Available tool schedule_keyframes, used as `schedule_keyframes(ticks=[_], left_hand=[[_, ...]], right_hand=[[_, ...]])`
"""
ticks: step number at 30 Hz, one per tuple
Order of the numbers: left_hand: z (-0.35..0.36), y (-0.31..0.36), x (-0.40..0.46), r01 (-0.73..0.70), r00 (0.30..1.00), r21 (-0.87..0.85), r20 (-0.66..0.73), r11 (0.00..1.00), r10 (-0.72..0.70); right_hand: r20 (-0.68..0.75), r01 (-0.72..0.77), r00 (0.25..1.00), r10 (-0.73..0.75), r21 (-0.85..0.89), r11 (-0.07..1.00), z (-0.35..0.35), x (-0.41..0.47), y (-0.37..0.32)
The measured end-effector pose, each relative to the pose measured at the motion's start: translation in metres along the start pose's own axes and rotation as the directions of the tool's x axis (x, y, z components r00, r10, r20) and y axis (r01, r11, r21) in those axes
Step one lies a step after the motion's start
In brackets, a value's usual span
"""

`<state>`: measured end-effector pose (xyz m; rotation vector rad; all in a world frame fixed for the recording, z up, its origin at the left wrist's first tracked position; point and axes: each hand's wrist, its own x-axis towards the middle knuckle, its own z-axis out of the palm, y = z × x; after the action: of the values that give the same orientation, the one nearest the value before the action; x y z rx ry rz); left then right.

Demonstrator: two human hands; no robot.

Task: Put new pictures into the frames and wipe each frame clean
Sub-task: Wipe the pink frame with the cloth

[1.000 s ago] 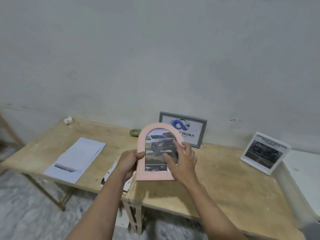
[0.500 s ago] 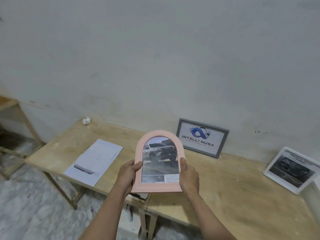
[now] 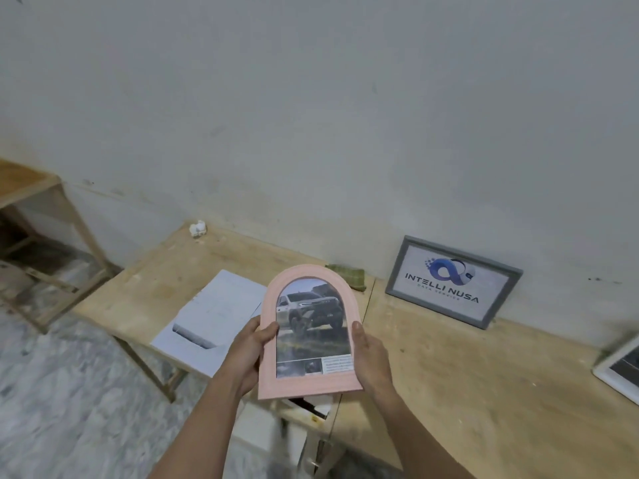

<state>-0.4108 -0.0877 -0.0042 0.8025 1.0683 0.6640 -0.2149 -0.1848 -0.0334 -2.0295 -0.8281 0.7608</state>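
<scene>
A pink arched picture frame (image 3: pixel 269 385) with a photo of a pickup truck in it is held upright above the wooden table's (image 3: pixel 449 382) front edge. My left hand (image 3: pixel 247 354) grips its left side, thumb on the front. My right hand (image 3: pixel 371 361) grips its right side, thumb along the rim. A grey rectangular frame (image 3: pixel 453 281) with a blue logo leans on the wall behind. A white frame (image 3: pixel 619 371) with a dark picture lies at the right edge. A green cloth (image 3: pixel 347 275) is bunched by the wall, just behind the pink frame.
White paper sheets (image 3: pixel 214 321) lie on the table left of my hands. More printed paper (image 3: pixel 311 404) shows under the pink frame. A crumpled white wad (image 3: pixel 198 228) sits at the table's far left corner. A second wooden table (image 3: pixel 31 188) stands at the left.
My right hand has left the frame's glass and now holds its right side. The view has swung left and down, and the frame is tilted back a little more.
</scene>
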Motion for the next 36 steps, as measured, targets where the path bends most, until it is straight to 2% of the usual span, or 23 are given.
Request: schedule_keyframes(ticks=[2,4,7,9,12,15,19,24,28,32,34,36], left_hand=[[-0.006,0.002,0.017,0.003,0.998,-0.007,-0.066,1.0,-0.004],[-0.01,0.004,0.034,0.019,0.993,-0.007,-0.118,1.0,-0.02],[-0.009,0.009,0.062,0.032,0.985,-0.002,-0.167,0.999,-0.032],[-0.004,0.009,0.086,0.05,0.978,-0.012,-0.203,0.999,-0.052],[0.006,0.004,0.12,0.088,0.962,-0.04,-0.255,0.995,-0.096],[0.01,0.002,0.145,0.115,0.947,-0.061,-0.294,0.992,-0.128],[0.012,0.001,0.163,0.128,0.931,-0.08,-0.334,0.989,-0.148],[0.014,0.002,0.172,0.121,0.912,-0.107,-0.38,0.987,-0.153],[0.015,0.001,0.18,0.118,0.901,-0.112,-0.405,0.987,-0.154],[0.017,0.004,0.184,0.106,0.902,-0.107,-0.408,0.989,-0.141],[0.021,0.005,0.184,0.096,0.908,-0.091,-0.4,0.991,-0.125],[0.028,0.007,0.183,0.081,0.914,-0.069,-0.392,0.994,-0.101]], right_hand=[[0.158,-0.046,0.987,0.036,0.06,0.997,-0.001,0.028,-0.008],[0.246,-0.089,0.967,0.066,0.084,0.993,-0.005,0.065,-0.013],[0.172,-0.075,0.982,0.077,-0.015,0.997,-0.016,0.131,-0.016],[0.123,-0.057,0.99,0.075,-0.142,0.988,-0.022,0.183,-0.016],[0.136,0.009,0.99,0.042,-0.355,0.935,-0.019,0.261,-0.012],[0.187,0.086,0.982,0.02,-0.542,0.836,-0.001,0.32,0.0],[0.292,0.228,0.954,-0.062,-0.581,0.781,0.031,0.358,0.013],[0.229,0.245,0.967,-0.11,-0.727,0.641,0.061,0.375,0.041],[0.235,0.233,0.966,-0.107,-0.617,0.752,0.064,0.388,0.051],[0.212,0.23,0.962,-0.171,-0.291,0.929,0.05,0.376,0.013],[0.209,0.275,0.949,-0.235,-0.189,0.943,0.044,0.363,-0.017],[0.224,0.485,0.867,-0.444,-0.18,0.856,0.041,0.347,-0.047]])
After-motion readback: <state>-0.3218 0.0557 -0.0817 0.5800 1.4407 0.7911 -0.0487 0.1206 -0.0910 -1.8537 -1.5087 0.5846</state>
